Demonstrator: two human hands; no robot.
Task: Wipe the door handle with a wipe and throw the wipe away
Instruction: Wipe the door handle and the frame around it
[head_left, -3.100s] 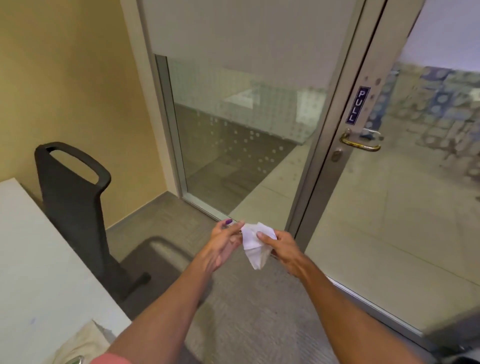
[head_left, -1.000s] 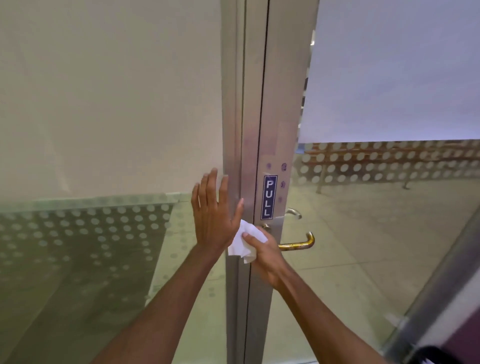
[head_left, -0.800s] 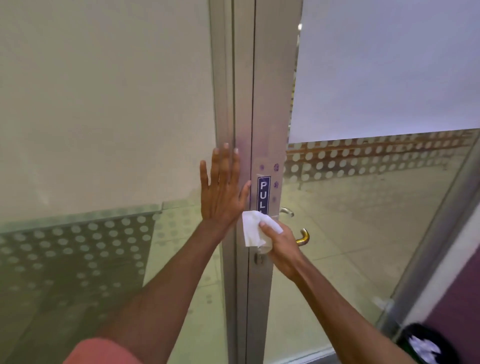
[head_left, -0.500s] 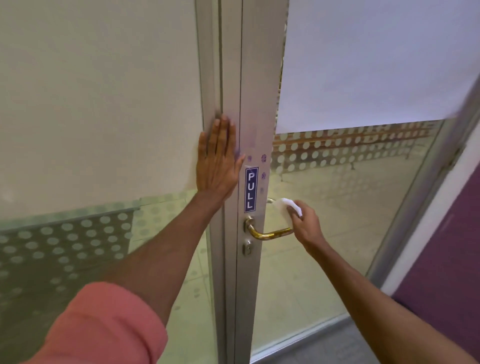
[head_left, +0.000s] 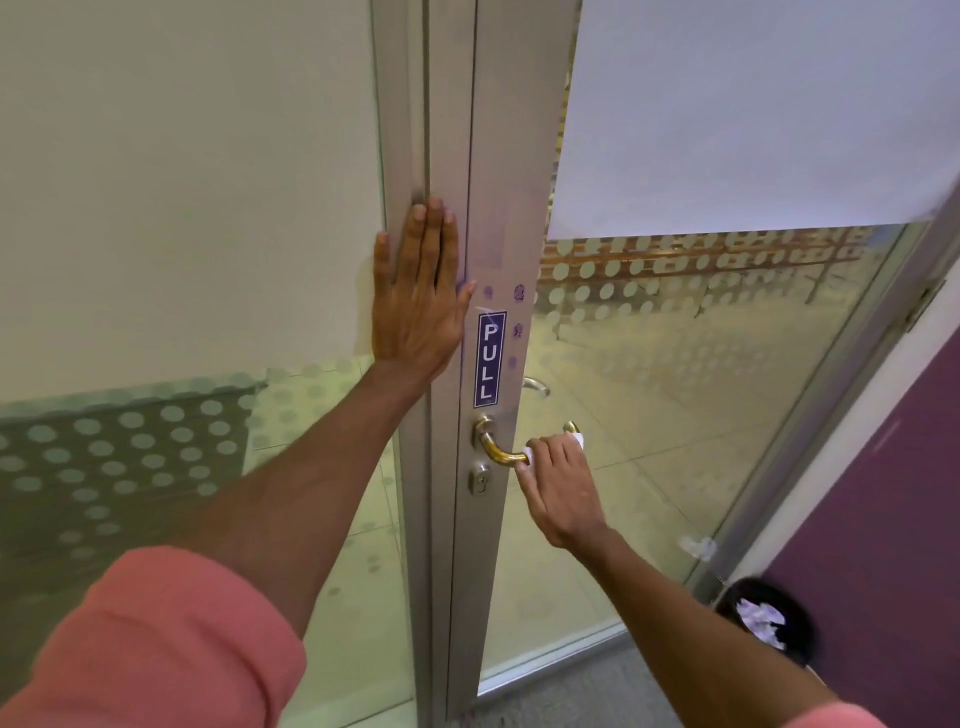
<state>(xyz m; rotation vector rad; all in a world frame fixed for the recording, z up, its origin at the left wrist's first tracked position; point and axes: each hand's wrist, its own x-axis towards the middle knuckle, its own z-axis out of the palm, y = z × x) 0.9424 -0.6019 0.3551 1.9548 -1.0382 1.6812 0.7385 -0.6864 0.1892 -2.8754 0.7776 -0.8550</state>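
Observation:
A brass lever door handle (head_left: 496, 451) sticks out of the aluminium stile of a glass door, below a blue PULL sticker (head_left: 489, 359). My right hand (head_left: 558, 488) is wrapped around the lever's outer half with the white wipe (head_left: 577, 440) pressed between palm and metal; only small white edges show by the fingers. My left hand (head_left: 418, 306) lies flat, fingers together, against the door frame just left of the sticker, holding nothing.
A black bin (head_left: 766, 621) with white crumpled paper inside stands on the floor at the lower right, next to a purple wall (head_left: 893, 519). A keyhole cylinder (head_left: 480, 478) sits under the handle. Frosted dotted glass panels flank the stile.
My right hand has slid the wipe from the lever's far tip inward and closed around the lever. My left hand stays flat on the frame. The view has shifted, bringing the bin back in.

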